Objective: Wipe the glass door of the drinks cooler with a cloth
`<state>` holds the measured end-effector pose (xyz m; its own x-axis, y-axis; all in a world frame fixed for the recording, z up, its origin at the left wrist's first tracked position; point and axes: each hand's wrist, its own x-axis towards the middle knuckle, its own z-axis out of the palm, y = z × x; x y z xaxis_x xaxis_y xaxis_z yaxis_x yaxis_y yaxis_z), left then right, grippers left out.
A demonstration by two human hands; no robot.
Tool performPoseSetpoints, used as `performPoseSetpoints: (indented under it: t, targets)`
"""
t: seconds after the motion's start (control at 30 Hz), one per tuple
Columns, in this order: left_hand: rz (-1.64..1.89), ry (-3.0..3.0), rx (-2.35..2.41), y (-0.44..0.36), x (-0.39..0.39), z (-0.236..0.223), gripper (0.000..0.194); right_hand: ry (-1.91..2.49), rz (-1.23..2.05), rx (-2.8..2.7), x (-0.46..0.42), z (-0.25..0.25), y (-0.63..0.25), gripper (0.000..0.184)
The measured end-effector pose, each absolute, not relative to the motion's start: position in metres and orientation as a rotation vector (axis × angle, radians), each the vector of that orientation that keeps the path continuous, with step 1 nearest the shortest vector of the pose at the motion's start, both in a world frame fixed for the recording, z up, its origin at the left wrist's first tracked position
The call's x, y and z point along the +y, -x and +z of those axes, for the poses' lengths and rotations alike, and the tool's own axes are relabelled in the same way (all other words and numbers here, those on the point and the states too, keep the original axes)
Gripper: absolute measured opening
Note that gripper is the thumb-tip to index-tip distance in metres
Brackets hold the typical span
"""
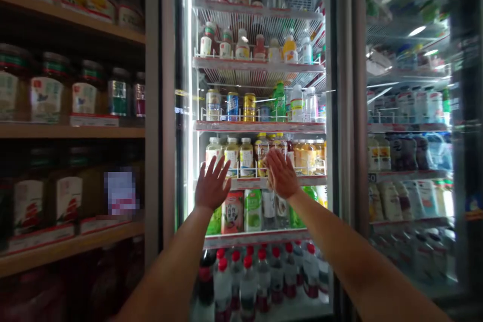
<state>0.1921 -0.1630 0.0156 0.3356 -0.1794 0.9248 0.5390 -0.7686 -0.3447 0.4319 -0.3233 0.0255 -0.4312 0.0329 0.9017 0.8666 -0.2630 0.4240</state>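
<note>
Both of my arms reach forward toward a lit drinks fridge. My left hand (213,183) is raised with its fingers spread, in front of pale-labelled bottles (231,153) on the fourth shelf; nothing is in it. Slightly higher, my right hand (281,175) has its fingers stretched out close together. It partly covers a yellow-capped bottle (261,153), and I cannot tell whether it touches it. Below the hands stand a red drink carton (232,214) and a green drink carton (252,210).
Wire-fronted shelves above hold cans, such as a gold can (249,107), and bottles. Red-capped bottles (248,282) fill the bottom. Wooden shelves (71,132) with jars stand left. A metal frame (358,141) and a glass panel with reflections lie right.
</note>
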Motion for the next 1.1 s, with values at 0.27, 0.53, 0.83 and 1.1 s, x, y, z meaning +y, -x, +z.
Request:
performPoseSetpoints:
  t: [0.27,0.53,0.83,1.1]
  targets:
    - [-1.448,1.942,-0.342,-0.192,-0.164,0.015,0.052,1.170,-1.601,-1.195,-0.321,0.042,-0.439,0.054]
    - [-1.464,1.919,-0.322,-0.193,-0.162,0.014,0.051,1.135,-1.666,-1.576,-0.316,0.034,-0.419,0.053]
    - [-1.484,1.913,-0.282,-0.192,-0.159,0.015,0.052,1.154,-1.626,-1.698,-0.298,0.020,-0.400,0.055]
    - [-1.693,1.963,-0.124,-0.216,-0.174,0.011,0.064,1.468,-1.127,-1.519,-0.284,0.021,-0.356,0.068]
